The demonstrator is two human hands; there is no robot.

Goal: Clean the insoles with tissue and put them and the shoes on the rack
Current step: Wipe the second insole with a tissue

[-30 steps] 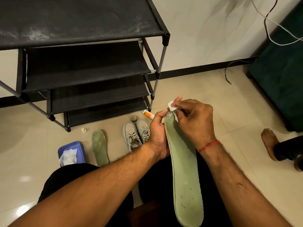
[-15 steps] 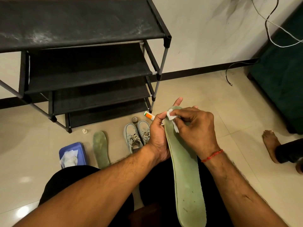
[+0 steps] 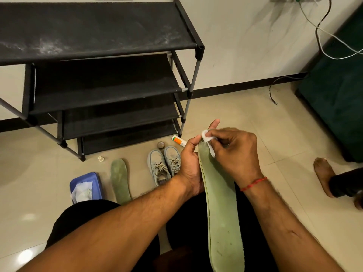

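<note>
Far left on the floor sits the blue tissue box (image 3: 85,186), a sheet poking out. Just right of it lies the second insole (image 3: 120,180), flat on the tiles in front of the rack (image 3: 98,79), exactly where it lay a second ago. Next along is the pair of shoes (image 3: 164,163), side by side, toes toward the rack, also unmoved. Every shelf in view holds nothing.

Now the action. The left hand (image 3: 189,163) grips the held insole (image 3: 220,203) by its left edge near the toe, thumb on the front and fingers wrapped behind, one fingertip showing above the tip. The insole runs from the lap up to that toe end, face up. On it is the tissue (image 3: 208,139), wadded and pinched in the curled fingers of the right hand (image 3: 233,152), pressed against the toe area.

What's changed? The wad has slid from the very tip a touch down the toe: short scrubbing strokes, it seems, though how clean that patch is I can't make out. Specks show near the heel, so I'd judge this insole is only partly wiped, with the other insole and all the racking yet to come.
</note>
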